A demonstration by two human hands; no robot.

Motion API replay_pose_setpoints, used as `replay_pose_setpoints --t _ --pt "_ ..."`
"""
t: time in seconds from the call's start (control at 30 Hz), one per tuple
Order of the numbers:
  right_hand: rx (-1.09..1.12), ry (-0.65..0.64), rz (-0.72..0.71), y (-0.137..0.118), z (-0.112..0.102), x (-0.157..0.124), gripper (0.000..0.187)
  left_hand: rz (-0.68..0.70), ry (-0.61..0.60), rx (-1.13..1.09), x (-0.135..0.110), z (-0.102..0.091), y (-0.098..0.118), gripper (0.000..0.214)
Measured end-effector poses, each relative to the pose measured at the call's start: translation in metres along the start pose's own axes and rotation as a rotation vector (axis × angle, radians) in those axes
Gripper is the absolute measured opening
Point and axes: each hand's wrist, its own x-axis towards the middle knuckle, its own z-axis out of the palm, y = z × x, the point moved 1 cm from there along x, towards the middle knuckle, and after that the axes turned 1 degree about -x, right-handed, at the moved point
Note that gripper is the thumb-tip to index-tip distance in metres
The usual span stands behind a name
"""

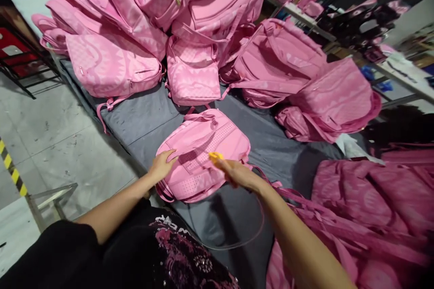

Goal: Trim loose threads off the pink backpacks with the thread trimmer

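A pink backpack (pixel 203 151) lies back side up on the grey table cover (pixel 142 117) right in front of me. My left hand (pixel 162 165) rests on its left edge with the fingers curled over the fabric. My right hand (pixel 233 172) hovers over the backpack's right side, pinched on a small yellow tool (pixel 216 156). A thin pink strap loops from near my right wrist down over the cover.
A tall heap of pink backpacks (pixel 162 22) fills the far side of the table. More pink backpacks (pixel 366 207) lie at my right. The concrete floor (pixel 50 144) with a yellow-black stripe is at the left. Cluttered shelves (pixel 359 22) stand at back right.
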Motion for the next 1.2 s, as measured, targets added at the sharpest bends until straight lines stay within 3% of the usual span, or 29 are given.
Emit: replay_pose_setpoints --t 0.13,0.2,0.27,0.37,0.5,0.57,0.63,0.73,0.8,0.87,0.93,1.03,1.13,1.2 --pt "-0.045 0.121 0.108 -0.009 -0.005 -0.001 0.061 -0.430 -0.325 -0.400 0.028 0.014 -0.001 0.054" --pt "-0.006 -0.015 0.069 -0.010 -0.003 -0.002 0.062 -0.637 -0.400 -0.488 0.031 0.016 -0.009 0.059" --pt "0.045 -0.091 0.016 -0.011 -0.001 -0.004 0.060 -0.721 -0.380 -0.509 0.027 0.017 -0.016 0.056" --pt "0.063 0.000 0.036 -0.012 0.002 -0.011 0.060 -0.709 -0.338 -0.467 0.014 0.023 -0.020 0.052" --pt "0.134 -0.267 -0.106 -0.015 0.011 -0.029 0.063 -0.611 -0.259 -0.342 -0.005 0.030 -0.018 0.049" --pt "0.129 -0.271 -0.108 -0.010 0.009 -0.037 0.065 -0.429 -0.166 -0.215 -0.014 0.028 -0.014 0.047" --pt "0.096 -0.289 -0.085 -0.001 0.002 -0.042 0.065 -0.161 -0.053 0.078 -0.022 0.025 -0.006 0.058" --pt "-0.032 -0.053 0.092 0.020 -0.017 -0.045 0.067 0.207 0.094 0.611 -0.039 0.030 0.010 0.078" --pt "-0.117 0.061 0.217 0.031 -0.029 -0.047 0.067 0.396 0.054 0.750 -0.055 0.048 0.022 0.083" --pt "-0.130 -0.063 0.210 0.036 -0.033 -0.053 0.062 0.522 -0.119 0.727 -0.072 0.076 0.032 0.085" --pt "-0.161 -0.104 0.226 0.040 -0.035 -0.065 0.061 0.462 -0.299 0.611 -0.083 0.105 0.036 0.091" --pt "-0.174 -0.080 0.264 0.050 -0.035 -0.092 0.063 0.255 -0.363 0.463 -0.080 0.132 0.033 0.087" --pt "-0.019 -0.158 0.214 0.069 -0.026 -0.124 0.062 0.147 -0.340 0.342 -0.060 0.129 0.025 0.055" --pt "0.064 -0.097 0.238 0.083 -0.016 -0.143 0.064 0.020 -0.371 0.192 -0.047 0.119 0.019 0.040"
